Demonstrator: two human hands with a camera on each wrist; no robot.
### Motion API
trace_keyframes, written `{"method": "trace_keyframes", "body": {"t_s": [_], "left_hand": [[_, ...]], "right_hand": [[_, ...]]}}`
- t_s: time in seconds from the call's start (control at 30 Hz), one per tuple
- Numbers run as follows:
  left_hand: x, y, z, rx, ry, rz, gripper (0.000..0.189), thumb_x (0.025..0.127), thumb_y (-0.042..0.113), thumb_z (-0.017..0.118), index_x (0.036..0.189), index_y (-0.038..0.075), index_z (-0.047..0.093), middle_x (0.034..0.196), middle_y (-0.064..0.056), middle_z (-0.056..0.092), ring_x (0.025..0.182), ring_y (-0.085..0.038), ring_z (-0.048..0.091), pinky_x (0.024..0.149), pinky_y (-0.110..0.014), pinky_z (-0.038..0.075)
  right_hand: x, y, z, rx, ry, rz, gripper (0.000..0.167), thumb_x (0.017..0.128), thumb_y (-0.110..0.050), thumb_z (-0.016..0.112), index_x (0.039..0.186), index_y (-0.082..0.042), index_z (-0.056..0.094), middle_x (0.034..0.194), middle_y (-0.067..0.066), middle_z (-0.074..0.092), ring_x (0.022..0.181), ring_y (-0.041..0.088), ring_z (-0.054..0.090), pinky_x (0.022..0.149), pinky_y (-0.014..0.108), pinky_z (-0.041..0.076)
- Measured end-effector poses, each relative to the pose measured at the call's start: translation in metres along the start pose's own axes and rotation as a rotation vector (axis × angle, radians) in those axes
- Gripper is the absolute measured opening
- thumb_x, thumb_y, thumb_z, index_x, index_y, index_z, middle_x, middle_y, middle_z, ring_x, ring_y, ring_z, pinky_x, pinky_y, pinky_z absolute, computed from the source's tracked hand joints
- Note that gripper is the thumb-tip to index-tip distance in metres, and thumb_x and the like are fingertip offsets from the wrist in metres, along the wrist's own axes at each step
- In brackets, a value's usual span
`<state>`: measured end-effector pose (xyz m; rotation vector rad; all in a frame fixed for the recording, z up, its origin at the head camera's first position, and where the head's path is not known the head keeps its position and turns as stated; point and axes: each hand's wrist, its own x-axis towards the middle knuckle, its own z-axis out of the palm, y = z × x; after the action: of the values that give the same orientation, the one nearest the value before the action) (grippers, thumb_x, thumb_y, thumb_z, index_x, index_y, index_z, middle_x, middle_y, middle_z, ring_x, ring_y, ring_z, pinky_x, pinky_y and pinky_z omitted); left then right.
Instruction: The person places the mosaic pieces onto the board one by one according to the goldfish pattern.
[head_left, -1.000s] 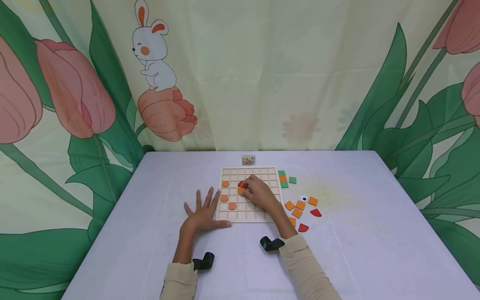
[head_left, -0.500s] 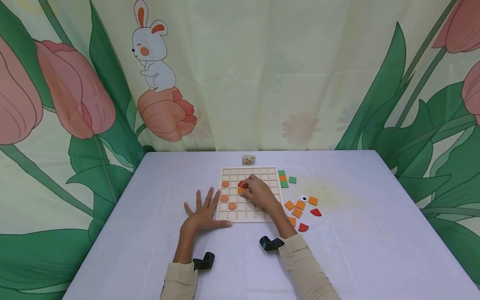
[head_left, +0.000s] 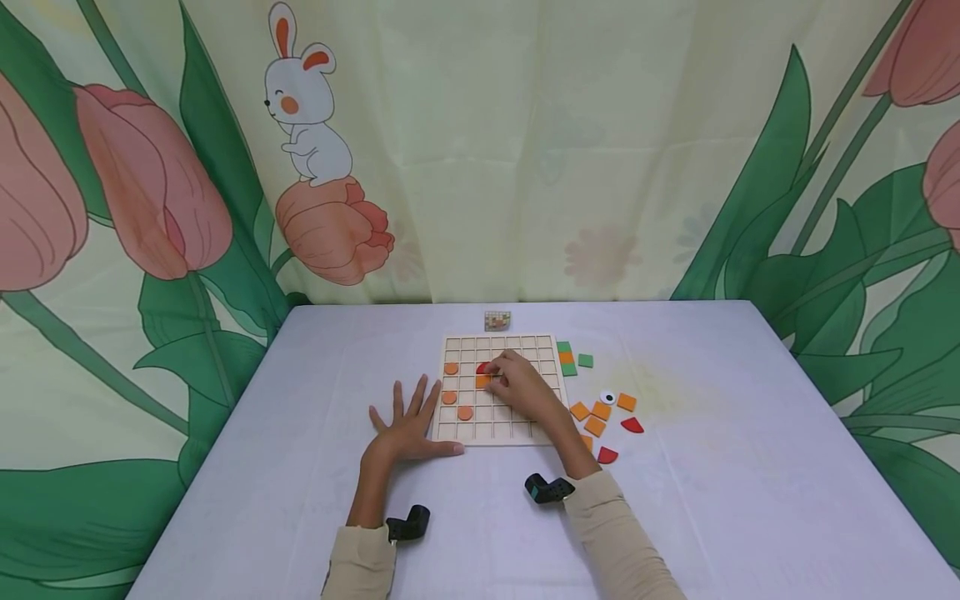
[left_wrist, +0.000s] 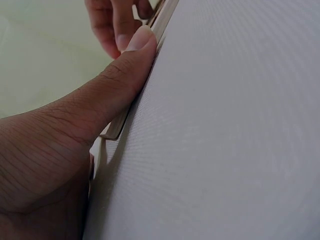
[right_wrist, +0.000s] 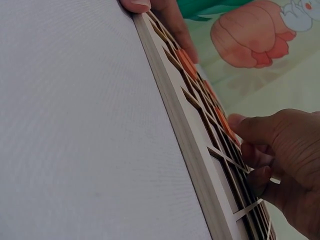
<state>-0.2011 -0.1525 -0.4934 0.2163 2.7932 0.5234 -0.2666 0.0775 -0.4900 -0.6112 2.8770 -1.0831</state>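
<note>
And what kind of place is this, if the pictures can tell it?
Probably an indoor play or recording corner: a cloth-covered table, a curtain behind it printed with tulips and a rabbit, and a grid board with coloured pieces on and beside it.

Left arm: beige left sleeve (head_left: 360,562), bare left wrist (head_left: 369,492) beyond its cuff, running nearly straight forward. Left hand (head_left: 405,435): palm down, four fingers straight and fanned wide, left thumb (left_wrist: 117,77) stretched out to the right. Right arm: beige right sleeve (head_left: 618,533), slanting forward and leftward. Right hand (head_left: 523,390): farther forward than the left, fingers bent, thumb tip and forefinger tip a little apart, both directed left.
</note>
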Motion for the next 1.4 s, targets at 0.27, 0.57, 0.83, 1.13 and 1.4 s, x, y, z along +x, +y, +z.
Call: {"method": "trace_keyframes", "body": {"t_s": [0.27,0.57,0.83,1.13,1.4], "left_hand": [[-0.001,0.001,0.000,-0.005,0.007,0.004,0.119,0.069,0.073,0.071,0.159,0.025,0.009,0.167,-0.006,-0.005,0.147,-0.045,-0.021,0.102,-0.081,-0.010],[-0.004,0.003,-0.003,0.009,-0.005,-0.014,0.117,0.071,0.071,0.071,0.159,0.026,0.009,0.167,-0.005,-0.006,0.148,-0.044,-0.020,0.103,-0.080,-0.009],[-0.004,0.003,-0.003,-0.001,0.001,-0.009,0.118,0.069,0.071,0.072,0.159,0.026,0.009,0.167,-0.005,-0.006,0.147,-0.044,-0.021,0.102,-0.080,-0.010],[-0.005,0.004,-0.003,-0.003,0.014,-0.004,0.118,0.069,0.071,0.072,0.159,0.025,0.010,0.167,-0.006,-0.004,0.148,-0.045,-0.019,0.102,-0.080,-0.010],[-0.004,0.005,-0.002,-0.009,0.014,-0.008,0.118,0.069,0.070,0.072,0.159,0.025,0.011,0.167,-0.007,-0.004,0.148,-0.045,-0.019,0.102,-0.080,-0.010]], "right_hand": [[-0.008,0.002,-0.014,-0.026,0.010,0.028,0.020,0.091,-0.021,0.069,0.109,-0.011,0.071,0.100,-0.001,0.059,0.081,0.013,0.052,0.074,0.027,0.048],[-0.023,0.014,-0.034,-0.016,0.028,0.053,0.022,0.092,-0.020,0.068,0.111,-0.009,0.071,0.098,0.001,0.060,0.079,0.015,0.051,0.069,0.027,0.046],[-0.039,0.030,-0.058,-0.005,0.038,0.103,0.025,0.092,-0.019,0.068,0.113,-0.005,0.069,0.105,0.007,0.062,0.077,0.018,0.049,0.066,0.027,0.044],[-0.050,0.051,-0.087,-0.009,0.002,0.200,0.027,0.093,-0.017,0.067,0.114,-0.001,0.067,0.108,0.013,0.064,0.079,0.020,0.051,0.067,0.025,0.047],[-0.062,0.068,-0.105,0.027,-0.035,0.324,0.029,0.094,-0.020,0.065,0.120,-0.007,0.065,0.118,0.014,0.061,0.093,0.024,0.053,0.070,0.026,0.053]]}}
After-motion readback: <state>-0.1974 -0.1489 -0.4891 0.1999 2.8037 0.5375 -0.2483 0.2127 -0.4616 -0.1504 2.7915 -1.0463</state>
